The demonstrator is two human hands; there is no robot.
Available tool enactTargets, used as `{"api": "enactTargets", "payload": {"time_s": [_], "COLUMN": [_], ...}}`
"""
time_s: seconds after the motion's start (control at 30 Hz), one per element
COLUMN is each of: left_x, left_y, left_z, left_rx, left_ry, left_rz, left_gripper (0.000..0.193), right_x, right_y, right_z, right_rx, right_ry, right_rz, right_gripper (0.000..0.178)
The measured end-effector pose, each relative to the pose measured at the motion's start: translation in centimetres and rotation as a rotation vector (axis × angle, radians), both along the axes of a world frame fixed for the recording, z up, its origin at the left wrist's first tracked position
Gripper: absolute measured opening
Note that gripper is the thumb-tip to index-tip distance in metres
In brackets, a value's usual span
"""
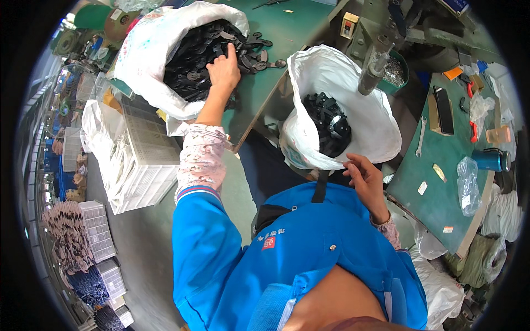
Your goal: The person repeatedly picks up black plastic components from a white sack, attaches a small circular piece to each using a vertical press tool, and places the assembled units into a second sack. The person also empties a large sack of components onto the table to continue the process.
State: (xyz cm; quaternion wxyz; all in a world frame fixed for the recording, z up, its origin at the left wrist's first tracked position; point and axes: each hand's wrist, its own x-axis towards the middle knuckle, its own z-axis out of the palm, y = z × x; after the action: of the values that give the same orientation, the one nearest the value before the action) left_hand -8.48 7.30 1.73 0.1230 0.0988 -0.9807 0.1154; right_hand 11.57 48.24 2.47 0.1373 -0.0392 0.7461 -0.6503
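My left hand (223,71) lies over a heap of flat black parts (196,55) with rounded ends, in a white woven sack (143,60) lying on its side on the green table. Its index finger is stretched out and touches the parts; I see nothing gripped in it. Several of the parts spill past the sack's mouth onto the table. At the near rim of a second, upright white sack (375,129), my right hand (365,182) has its fingertips closed on the edge. Inside that sack is a smaller pile of shiny black parts (328,124).
A metal machine column (378,63) stands just beyond the second sack, beside a green tray of small metal bits (393,71). On the right-hand green table (428,204) are a wrench (421,136) and a blue flask (491,160). A white crate (149,138) stands below the left sack.
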Motion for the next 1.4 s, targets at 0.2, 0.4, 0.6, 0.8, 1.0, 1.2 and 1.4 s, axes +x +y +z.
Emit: {"api": "enactTargets", "payload": {"time_s": [0.2, 0.4, 0.6, 0.8, 1.0, 1.2, 1.4], "left_x": [0.7, 1.6, 3.0, 3.8, 6.1, 9.8, 11.4], "left_y": [0.2, -2.3, -5.8, -8.9, -7.6, 1.9, 11.1], "left_z": [-1.8, 2.5, 4.6, 5.6, 5.4, 5.6, 5.5], "left_rx": [0.016, 0.586, 0.869, 1.437, 2.051, 2.375, 2.571], "left_ry": [0.006, 0.217, 0.486, 0.584, 0.536, 0.253, -0.069], "left_rz": [-0.09, -0.039, -0.123, -0.286, -0.223, -0.3, -0.364], "left_gripper": [0.073, 0.075, 0.077, 0.063, 0.03, 0.034, 0.04], "right_x": [0.4, 0.3, -0.4, -1.0, -4.1, -12.7, -14.7], "right_y": [0.1, 0.5, -0.5, -1.3, -3.4, -10.2, -13.7], "right_z": [-0.3, -0.7, -0.1, 0.0, 0.3, 2.9, 5.5], "right_rx": [0.031, 0.035, 0.06, 0.095, 0.02, -0.287, -0.581], "right_ry": [0.053, 0.017, 0.04, 0.093, 0.074, 0.124, 0.25], "right_rz": [0.003, -0.008, 0.047, 0.086, 0.205, 0.248, 0.016], "right_gripper": [0.027, 0.027, 0.027, 0.026, 0.028, 0.045, 0.035]}}
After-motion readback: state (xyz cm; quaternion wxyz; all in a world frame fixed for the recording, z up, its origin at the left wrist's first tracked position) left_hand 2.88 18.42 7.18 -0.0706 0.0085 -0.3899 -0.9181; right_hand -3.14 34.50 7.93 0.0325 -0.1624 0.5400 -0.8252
